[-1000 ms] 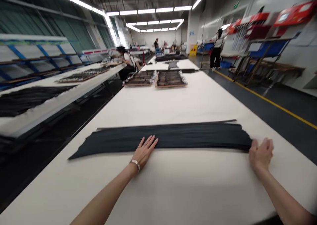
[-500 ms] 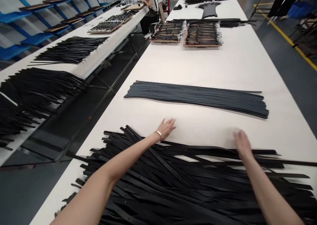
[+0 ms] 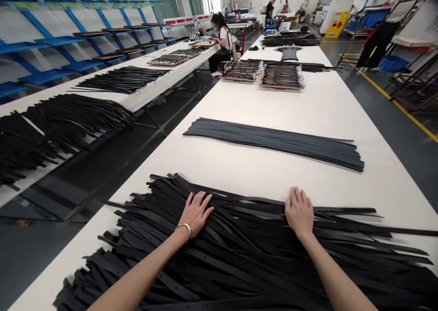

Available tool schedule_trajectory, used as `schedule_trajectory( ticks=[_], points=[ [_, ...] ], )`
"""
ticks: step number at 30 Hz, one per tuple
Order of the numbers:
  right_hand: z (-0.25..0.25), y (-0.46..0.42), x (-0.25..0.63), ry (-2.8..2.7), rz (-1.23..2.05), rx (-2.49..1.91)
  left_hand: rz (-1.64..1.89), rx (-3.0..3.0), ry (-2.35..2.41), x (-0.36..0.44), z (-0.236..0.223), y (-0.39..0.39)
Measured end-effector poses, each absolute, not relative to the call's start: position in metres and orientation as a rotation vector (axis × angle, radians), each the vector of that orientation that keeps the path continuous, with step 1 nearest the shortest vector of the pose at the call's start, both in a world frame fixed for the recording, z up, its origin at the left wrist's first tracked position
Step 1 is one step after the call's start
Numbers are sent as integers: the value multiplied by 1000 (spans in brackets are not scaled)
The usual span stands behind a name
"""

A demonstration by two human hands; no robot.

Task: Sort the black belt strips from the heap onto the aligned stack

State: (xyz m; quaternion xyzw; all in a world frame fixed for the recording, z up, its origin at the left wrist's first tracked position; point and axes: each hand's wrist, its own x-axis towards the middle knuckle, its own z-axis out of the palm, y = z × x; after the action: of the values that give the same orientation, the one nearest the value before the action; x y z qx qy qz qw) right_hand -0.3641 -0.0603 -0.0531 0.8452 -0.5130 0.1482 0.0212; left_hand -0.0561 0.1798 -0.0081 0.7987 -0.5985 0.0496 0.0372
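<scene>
A large loose pile of black strips [image 3: 239, 256], perhaps belt straps, covers the near part of the white table [image 3: 239, 176]. On the pile's upper left rests my left hand [image 3: 195, 213], fingers spread, a bracelet at its wrist. My right hand [image 3: 299, 210] lies flat across the pile's far edge, its fingertips reaching onto the tabletop. Neither hand holds a strip. Beyond them a neat, aligned bundle of dark strips [image 3: 273, 143] stretches crosswise on the table. Some strips under my hands and forearms are hidden.
Two trays of packed straps [image 3: 282, 76] stand farther up the table. More black strips [image 3: 119, 79] lie on the side table [image 3: 143, 92] at left, where a person [image 3: 222, 41] sits. Blue racks [image 3: 61, 41] line the left side. Another person [image 3: 379, 37] stands at right.
My left hand has moved left and back onto the pile. My right hand has shifted left and settled on the strips' far edge. The view has tilted up, showing more of the room.
</scene>
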Motion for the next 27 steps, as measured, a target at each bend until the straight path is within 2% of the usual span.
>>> schedule_trajectory(
  ticks=[14,27],
  points=[
    [-53,-55,-368,-1556,652,2620,154,2489,-1748,-69,-6,183],
    [-53,-55,-364,-1551,592,2612,166,2479,-1717,-67,-6,183]
  ],
)
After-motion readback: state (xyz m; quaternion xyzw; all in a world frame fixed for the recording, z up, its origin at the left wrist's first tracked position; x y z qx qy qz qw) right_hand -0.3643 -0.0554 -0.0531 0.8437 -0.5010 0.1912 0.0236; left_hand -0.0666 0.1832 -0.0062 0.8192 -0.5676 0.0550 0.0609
